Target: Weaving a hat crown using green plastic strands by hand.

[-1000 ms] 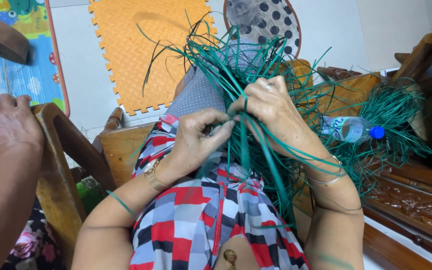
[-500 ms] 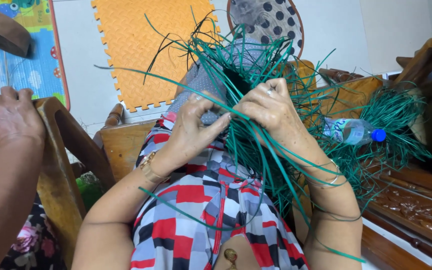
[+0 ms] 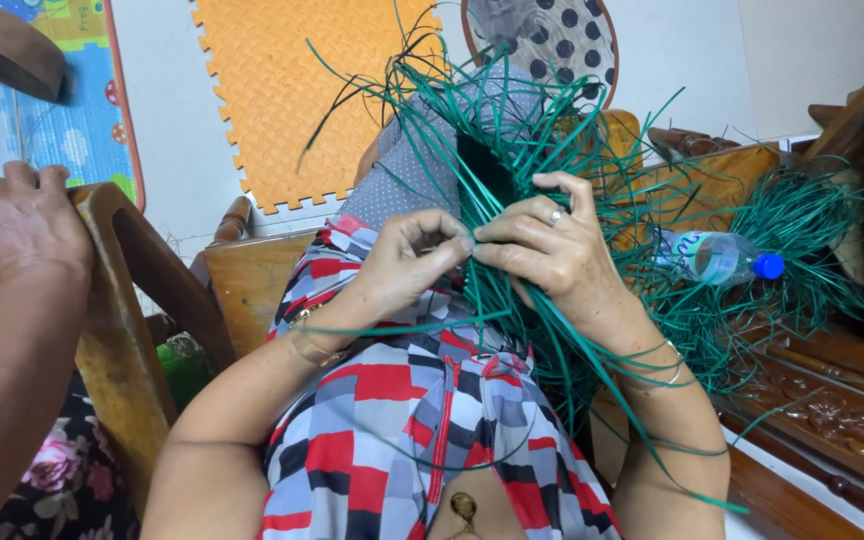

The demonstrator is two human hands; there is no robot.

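At the bottom centre, our red, grey and black checked garment [image 3: 392, 440] fills the lap; above it, mid-frame, our left hand [image 3: 407, 265] pinches thin green plastic strands [image 3: 552, 340] with fingers curled shut, and our right hand [image 3: 552, 250] closes on the same bundle, fingertips meeting. Far left, another person's hand [image 3: 17, 220] rests on a wooden chair arm [image 3: 117, 300]. Right, a clear plastic bottle with blue cap [image 3: 717, 258] lies among strands; beyond, an orange foam mat [image 3: 282, 90]
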